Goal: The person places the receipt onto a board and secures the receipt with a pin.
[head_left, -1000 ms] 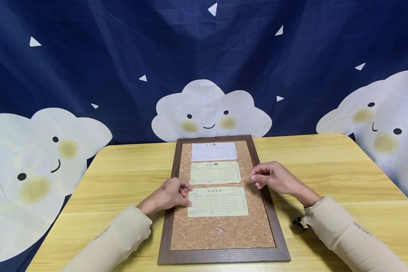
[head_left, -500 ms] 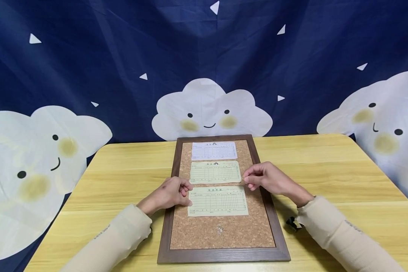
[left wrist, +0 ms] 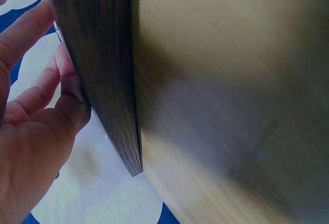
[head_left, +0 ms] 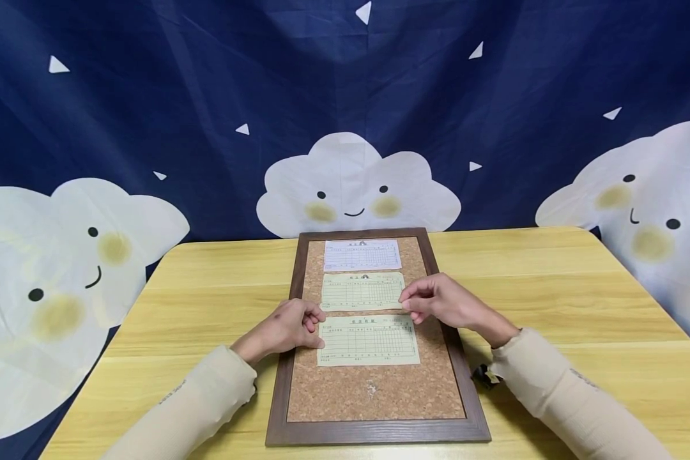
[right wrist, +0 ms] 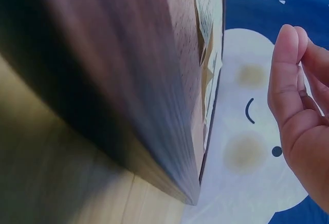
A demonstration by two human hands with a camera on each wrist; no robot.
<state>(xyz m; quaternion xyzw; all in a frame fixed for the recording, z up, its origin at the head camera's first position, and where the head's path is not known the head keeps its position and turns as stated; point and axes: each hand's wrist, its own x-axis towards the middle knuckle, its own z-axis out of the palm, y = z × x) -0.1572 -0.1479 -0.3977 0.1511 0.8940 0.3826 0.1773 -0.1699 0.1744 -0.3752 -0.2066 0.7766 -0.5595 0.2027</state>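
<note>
A cork board [head_left: 374, 393] in a dark brown frame [head_left: 379, 434] lies on the table. Three printed forms lie on the cork, one above another: a white form [head_left: 362, 257], a pale green form [head_left: 356, 295] below it, and a lower pale green form [head_left: 368, 348]. My left hand [head_left: 284, 329] rests over the frame's left side, thumb and fingertips touching the lower form's left edge. Over the gap between the two green forms hovers my right hand [head_left: 451, 301]. Its thumb and index fingertips [right wrist: 288, 41] press together; whether something tiny is between them cannot be seen.
The board stands on a light wooden table [head_left: 558, 306]. Behind it hangs a dark blue cloth [head_left: 218, 76] printed with white clouds. Small dark marks [head_left: 365, 276] show at the top of the white and middle forms. A dark object [head_left: 483, 375] is at the right cuff.
My right hand has moved left from the board's right frame to the right ends of the green forms. The left hand and the forms have stayed in place.
</note>
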